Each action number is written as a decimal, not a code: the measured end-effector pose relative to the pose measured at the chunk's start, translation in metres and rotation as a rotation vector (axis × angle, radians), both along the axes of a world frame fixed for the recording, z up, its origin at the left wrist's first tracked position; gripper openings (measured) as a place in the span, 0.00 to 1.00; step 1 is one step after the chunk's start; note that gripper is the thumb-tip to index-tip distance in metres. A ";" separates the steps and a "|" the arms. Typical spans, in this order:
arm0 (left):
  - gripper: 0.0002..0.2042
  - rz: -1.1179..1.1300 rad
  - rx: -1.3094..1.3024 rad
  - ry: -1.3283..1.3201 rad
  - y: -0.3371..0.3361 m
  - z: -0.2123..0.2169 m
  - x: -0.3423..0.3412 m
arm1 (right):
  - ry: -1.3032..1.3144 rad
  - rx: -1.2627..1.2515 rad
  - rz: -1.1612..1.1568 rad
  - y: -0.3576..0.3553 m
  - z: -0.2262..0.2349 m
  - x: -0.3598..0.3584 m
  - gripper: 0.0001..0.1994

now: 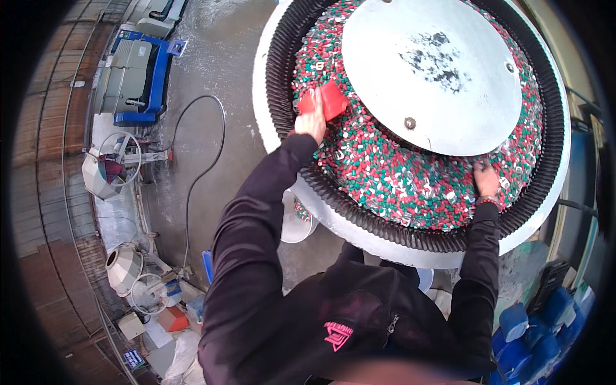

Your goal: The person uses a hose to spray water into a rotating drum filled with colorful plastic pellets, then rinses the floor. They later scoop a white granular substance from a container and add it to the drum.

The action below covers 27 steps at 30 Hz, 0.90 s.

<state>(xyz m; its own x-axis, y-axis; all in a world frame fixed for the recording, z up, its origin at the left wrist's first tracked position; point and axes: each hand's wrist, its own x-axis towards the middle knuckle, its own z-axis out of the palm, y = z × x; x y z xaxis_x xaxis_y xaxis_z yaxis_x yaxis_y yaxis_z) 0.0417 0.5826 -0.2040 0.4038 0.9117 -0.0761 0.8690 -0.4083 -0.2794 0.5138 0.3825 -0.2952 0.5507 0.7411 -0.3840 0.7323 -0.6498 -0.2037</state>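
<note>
A large round bowl machine (410, 253) with a white rim and a black ribbed wall stands before me. Small red, green and white pellets (391, 186) fill it, with shiny metal pieces (339, 154) scattered among them. On the bowl's left side, my left hand (312, 122) is closed on a red plastic box (332, 101), held low over the pellets. My right hand (487, 180) is down at the pellets near the front right, below the central disc's edge. Its fingers are curled and partly blurred; whatever they hold is hidden.
A broad pale metal disc (385, 58) covers the bowl's middle. Below the rim at left is a white bucket (297, 226) with pellets inside. A dark cable (221, 135) crosses the floor. Blue-framed machines (138, 77) stand left; blue containers (513, 321) sit at lower right.
</note>
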 end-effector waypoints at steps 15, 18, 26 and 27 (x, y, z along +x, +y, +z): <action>0.04 1.239 -1.616 -1.196 -0.163 0.014 0.108 | 1.047 0.270 -0.017 0.012 0.103 -0.137 0.34; 0.03 1.337 -1.744 -1.442 -0.174 0.036 0.101 | 1.066 0.176 -0.041 0.004 0.126 -0.100 0.25; 0.03 1.223 -1.570 -1.771 -0.210 0.095 0.061 | 0.374 0.245 0.041 -0.056 0.115 -0.041 0.40; 0.03 1.162 -1.507 -1.834 -0.215 0.105 0.055 | 0.382 0.258 0.038 -0.060 0.113 -0.041 0.39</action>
